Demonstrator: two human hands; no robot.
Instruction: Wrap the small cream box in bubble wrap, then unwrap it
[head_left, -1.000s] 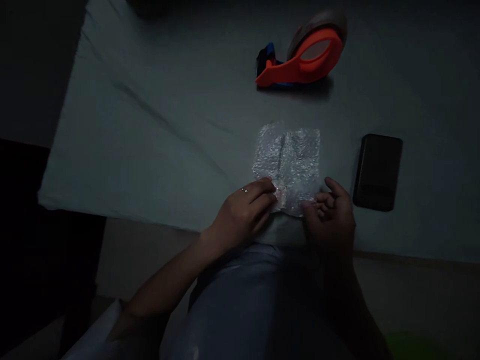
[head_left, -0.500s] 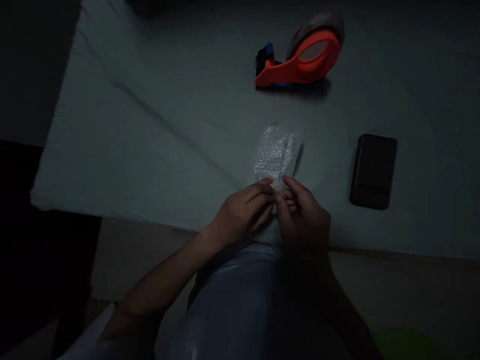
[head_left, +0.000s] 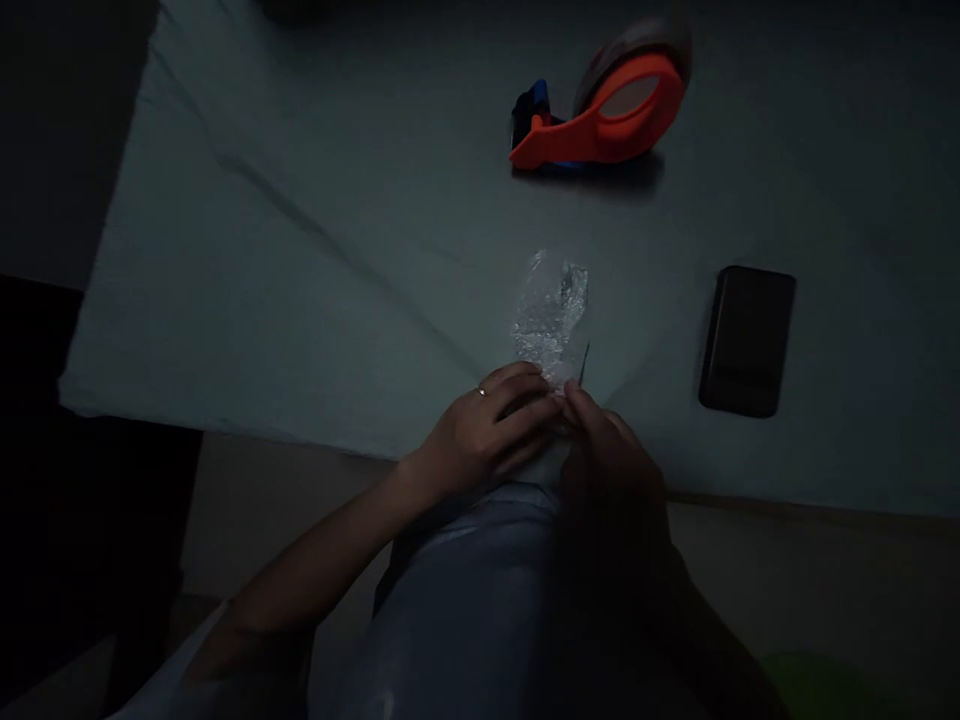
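Observation:
A small piece of clear, crinkled bubble wrap [head_left: 544, 325] lies near the front edge of the table, shiny in the dim light. My left hand [head_left: 487, 425], with a ring on one finger, rests over its near end, the curled fingertips pressing on it. From the other side my right hand [head_left: 611, 445] pinches the same near end between thumb and fingers. The fingertips of both hands meet there, and my fingers cover that part. Whether anything is wrapped inside I cannot tell.
An orange and blue tape dispenser [head_left: 600, 125] with a tape roll stands at the back. To the right lies a black, rounded rectangular device [head_left: 748, 340]. Pale cloth [head_left: 300, 320] covers the table. Something green [head_left: 817, 685] shows below at the lower right.
My right hand has shifted slightly down toward me, and its fingers have closed nearer the left ones. The bubble wrap has tilted and looks narrower on its right side.

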